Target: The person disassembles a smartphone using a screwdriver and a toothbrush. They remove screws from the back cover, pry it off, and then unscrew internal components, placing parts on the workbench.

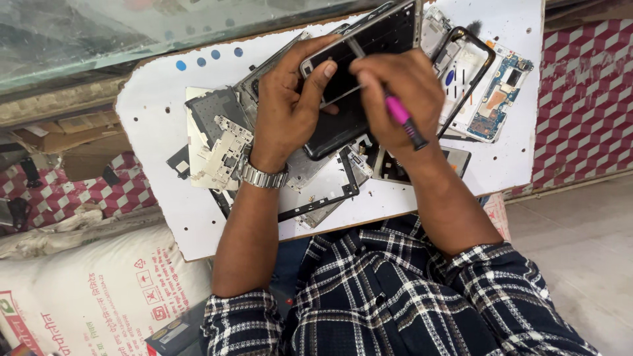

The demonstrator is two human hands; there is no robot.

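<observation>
Two hands work on one dismantled phone [343, 86], held just above the middle of the white table [158, 112]: the left hand [287, 109] has its grip wrapped around the phone's left edge, thumb pressed on the dark face, while the right hand [402, 99] pinches a pink-handled tool [403, 118] with its tip at the phone. Loose frames and a blue circuit board [494, 99] lie crowded around and to the right. A slip of the tool could, I judge, gouge the phone or jab the thumb.
</observation>
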